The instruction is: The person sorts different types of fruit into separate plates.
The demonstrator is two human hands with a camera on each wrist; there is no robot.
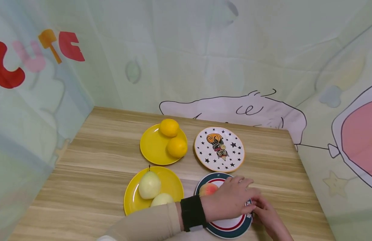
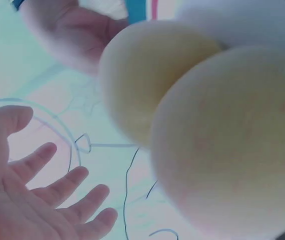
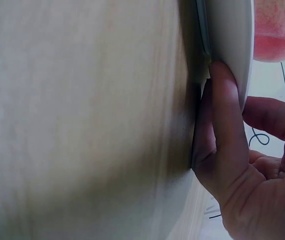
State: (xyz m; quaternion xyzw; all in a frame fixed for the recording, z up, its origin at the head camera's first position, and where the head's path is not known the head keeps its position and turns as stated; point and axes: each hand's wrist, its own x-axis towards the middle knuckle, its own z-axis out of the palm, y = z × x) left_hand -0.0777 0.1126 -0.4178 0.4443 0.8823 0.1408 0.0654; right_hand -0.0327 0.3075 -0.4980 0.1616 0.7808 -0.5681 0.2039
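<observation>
Blue-rimmed and probably stiff and breakable, the plate (image 1: 229,233) at the frame's lower centre-right was best held by its edge, where the right hand (image 1: 268,214) pinched it, the empty left hand (image 1: 229,201) spread above.

Bare worktop (image 1: 92,150) along the left edge offers the broadest passage; another strip follows the right edge, its near part obstructed by the right hand (image 1: 265,214). A narrow lane separates the far yellow plate (image 1: 151,147) from the starred plate (image 1: 220,149). Toward the near edge, the left forearm (image 1: 149,221) bars the way; the left hand (image 1: 229,199) obstructs access from above to the navy-rimmed plate (image 1: 229,234).
</observation>
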